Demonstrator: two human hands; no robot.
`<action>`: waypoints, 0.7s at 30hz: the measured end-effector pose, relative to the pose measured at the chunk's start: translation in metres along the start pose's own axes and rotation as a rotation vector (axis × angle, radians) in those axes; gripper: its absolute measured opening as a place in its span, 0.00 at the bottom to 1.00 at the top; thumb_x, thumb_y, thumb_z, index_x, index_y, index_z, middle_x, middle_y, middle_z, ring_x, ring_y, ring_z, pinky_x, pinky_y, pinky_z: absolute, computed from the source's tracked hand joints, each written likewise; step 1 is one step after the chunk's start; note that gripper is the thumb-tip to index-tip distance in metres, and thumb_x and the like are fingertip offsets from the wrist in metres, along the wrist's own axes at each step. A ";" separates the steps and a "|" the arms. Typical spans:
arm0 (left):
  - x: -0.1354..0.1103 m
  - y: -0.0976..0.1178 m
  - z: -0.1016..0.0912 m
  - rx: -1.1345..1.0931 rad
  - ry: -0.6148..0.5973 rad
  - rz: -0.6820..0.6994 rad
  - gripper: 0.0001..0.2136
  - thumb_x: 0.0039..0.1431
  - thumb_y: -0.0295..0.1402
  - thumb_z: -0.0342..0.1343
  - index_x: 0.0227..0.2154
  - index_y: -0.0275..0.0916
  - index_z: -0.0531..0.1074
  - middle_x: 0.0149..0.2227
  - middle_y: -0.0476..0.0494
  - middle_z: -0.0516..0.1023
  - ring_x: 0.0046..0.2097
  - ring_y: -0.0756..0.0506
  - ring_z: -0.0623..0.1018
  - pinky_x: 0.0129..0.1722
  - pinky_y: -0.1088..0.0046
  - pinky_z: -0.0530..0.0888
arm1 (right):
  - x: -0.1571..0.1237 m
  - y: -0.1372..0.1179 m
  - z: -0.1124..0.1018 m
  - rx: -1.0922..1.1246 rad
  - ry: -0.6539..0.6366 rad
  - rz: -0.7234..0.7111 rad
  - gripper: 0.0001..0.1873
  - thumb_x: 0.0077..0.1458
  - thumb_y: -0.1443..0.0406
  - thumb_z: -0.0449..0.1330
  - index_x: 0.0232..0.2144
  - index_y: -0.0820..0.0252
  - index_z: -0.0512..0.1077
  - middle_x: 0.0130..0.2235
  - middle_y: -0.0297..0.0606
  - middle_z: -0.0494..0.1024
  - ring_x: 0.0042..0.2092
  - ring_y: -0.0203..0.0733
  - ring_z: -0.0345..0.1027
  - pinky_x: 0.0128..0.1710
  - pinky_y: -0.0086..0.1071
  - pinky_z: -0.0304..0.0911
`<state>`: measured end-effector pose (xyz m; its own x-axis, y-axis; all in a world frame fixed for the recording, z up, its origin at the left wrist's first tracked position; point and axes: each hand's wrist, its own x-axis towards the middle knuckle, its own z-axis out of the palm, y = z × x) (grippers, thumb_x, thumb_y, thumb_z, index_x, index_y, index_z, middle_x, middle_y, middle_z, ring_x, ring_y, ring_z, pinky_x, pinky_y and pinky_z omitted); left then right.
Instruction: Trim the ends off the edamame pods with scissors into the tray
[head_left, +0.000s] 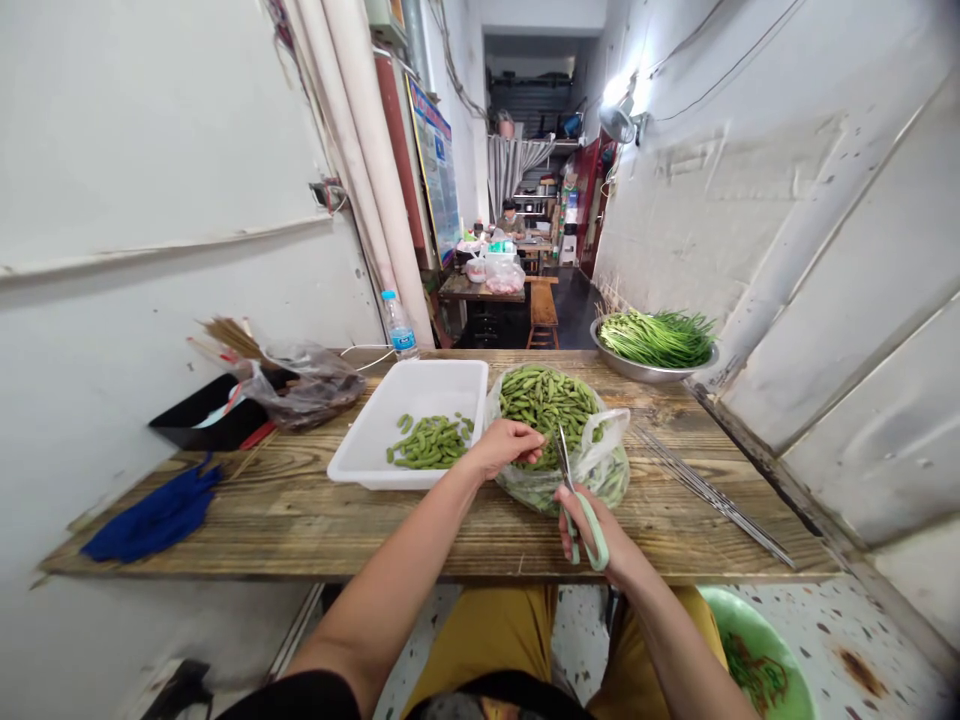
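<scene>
My right hand [592,530] grips a pair of scissors [583,520] by its pale green handles, blades pointing up and away from me. Close to the blade tips, my left hand [510,445] is pinched, apparently round an edamame pod that its fingers mostly cover. Both hands are over the near side of a clear plastic bag [611,440] heaped with green edamame pods [547,400]. To the left stands a white plastic tub [360,430], with a smaller pile of edamame pods [431,445] on its floor.
A metal bowl of long green stalks [656,340] stands at the far right, near thin metal skewers [720,495]. Leftward are a blue glove [154,515], a black box [202,425] and a water bottle [401,330]. A green basin [765,650] sits on the floor. Someone [510,222] sits far back.
</scene>
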<state>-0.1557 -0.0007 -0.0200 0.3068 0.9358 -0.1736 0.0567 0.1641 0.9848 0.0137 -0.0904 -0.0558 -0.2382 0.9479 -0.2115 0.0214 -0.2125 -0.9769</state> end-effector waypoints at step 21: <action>-0.005 -0.003 0.000 0.121 0.017 0.035 0.11 0.46 0.37 0.60 0.26 0.32 0.75 0.17 0.55 0.64 0.21 0.55 0.60 0.23 0.78 0.55 | 0.004 0.008 0.003 -0.002 0.061 0.009 0.23 0.44 0.47 0.62 0.30 0.58 0.63 0.16 0.23 0.62 0.12 0.28 0.53 0.07 0.22 0.52</action>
<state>-0.1576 -0.0061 -0.0217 0.2944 0.9457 -0.1379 0.1612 0.0931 0.9825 0.0103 -0.0890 -0.0643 -0.1782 0.9587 -0.2215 0.0250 -0.2207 -0.9750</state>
